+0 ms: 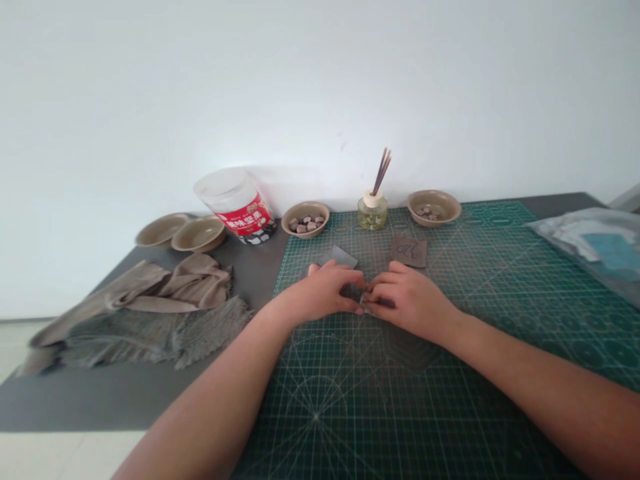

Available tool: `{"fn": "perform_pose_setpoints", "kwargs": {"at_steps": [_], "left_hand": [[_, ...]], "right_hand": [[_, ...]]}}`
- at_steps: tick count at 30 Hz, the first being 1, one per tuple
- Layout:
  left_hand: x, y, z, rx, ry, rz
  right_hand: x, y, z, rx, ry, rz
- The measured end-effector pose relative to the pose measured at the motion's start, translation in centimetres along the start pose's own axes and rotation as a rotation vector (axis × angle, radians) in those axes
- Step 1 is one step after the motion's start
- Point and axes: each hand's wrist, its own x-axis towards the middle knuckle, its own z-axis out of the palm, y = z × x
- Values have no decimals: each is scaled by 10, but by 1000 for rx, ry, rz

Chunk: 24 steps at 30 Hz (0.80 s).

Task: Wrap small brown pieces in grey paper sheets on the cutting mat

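Observation:
Over the green cutting mat (345, 387), my left hand (333, 288) and my right hand (403, 297) meet at the fingertips. Between them is a small pale object (366, 303), mostly hidden and too small to name. Both hands pinch at it with curled fingers. Just behind my left hand lies a grey square sheet (341, 257). A brown square (409, 251) with handwritten marks lies behind my right hand.
Behind stand a bowl of brown pieces (305, 220), a reed diffuser (373, 210) and another bowl (434, 208). Left are a clear jar with red label (245, 213), two bowls and crumpled cloths (185, 287). A plastic bag (600, 247) lies right.

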Motion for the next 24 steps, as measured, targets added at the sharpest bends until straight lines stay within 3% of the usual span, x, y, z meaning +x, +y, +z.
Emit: {"fn": "perform_pose_setpoints", "kwargs": {"at_steps": [13, 24], "left_hand": [[-1, 0, 1, 3, 10, 4], [-1, -1, 1, 10, 26, 18]], "right_hand": [[2, -3, 0, -41, 37, 52], [-3, -1, 0, 47, -5, 16]]}}
